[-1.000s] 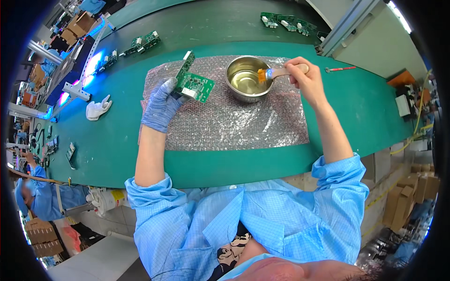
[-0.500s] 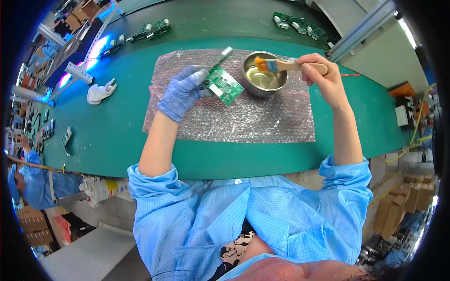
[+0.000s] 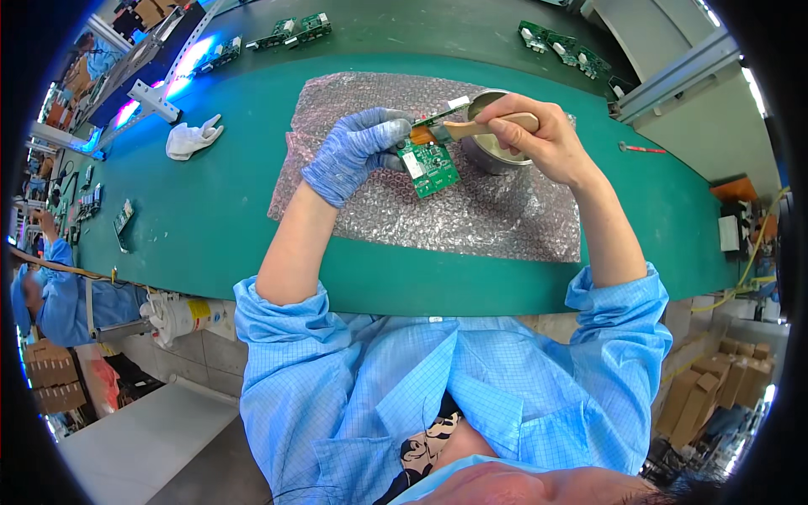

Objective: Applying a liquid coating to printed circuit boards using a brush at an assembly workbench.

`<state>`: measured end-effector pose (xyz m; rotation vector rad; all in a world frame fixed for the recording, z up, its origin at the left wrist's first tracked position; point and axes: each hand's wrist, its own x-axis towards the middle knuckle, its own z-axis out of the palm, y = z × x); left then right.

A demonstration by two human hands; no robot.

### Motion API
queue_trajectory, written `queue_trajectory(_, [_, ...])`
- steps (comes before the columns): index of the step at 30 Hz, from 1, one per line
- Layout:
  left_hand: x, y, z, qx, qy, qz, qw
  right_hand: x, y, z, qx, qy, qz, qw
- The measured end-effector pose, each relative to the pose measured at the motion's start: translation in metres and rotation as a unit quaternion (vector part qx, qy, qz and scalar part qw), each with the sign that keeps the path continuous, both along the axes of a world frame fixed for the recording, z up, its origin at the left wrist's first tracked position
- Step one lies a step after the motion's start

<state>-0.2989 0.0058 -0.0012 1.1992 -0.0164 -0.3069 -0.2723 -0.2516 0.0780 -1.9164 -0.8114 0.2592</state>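
In a blue-grey glove, my left hand [image 3: 360,153] grips a green circuit board [image 3: 435,174] by its left side, tilted above the bubble wrap. My bare right hand [image 3: 539,139] is closed round the wooden handle of a paintbrush [image 3: 492,124]. The brush's orange bristles lie against the upper left part of the board, close to my gloved fingertips. Partly hidden behind my right hand stands a metal bowl [image 3: 488,160]; pale liquid shows in it. Both board and bowl are over the sheet of bubble wrap [image 3: 387,219].
A white glove [image 3: 193,138] lies on the green table mat [image 3: 227,210] at the left. More circuit boards [image 3: 290,31] sit along the back and at the far right. A red-handled tool [image 3: 642,148] lies right of the bubble wrap. Another person [image 3: 63,290] works at the far left.
My right hand has brought the brush leftward from over the bowl onto the circuit board. My left hand still holds the board, now turned a little.
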Motion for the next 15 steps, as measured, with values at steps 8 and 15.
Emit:
queue_trajectory(8, [0.000,-0.003,0.000,-0.005,-0.027,0.046,0.999,-0.030,-0.010,-0.024,0.032,-0.018,-0.065,0.997])
queue_trajectory(15, [-0.001,-0.008,0.001,0.020,-0.027,0.063,0.997,-0.043,-0.016,-0.027,0.111,0.002,-0.115,0.987])
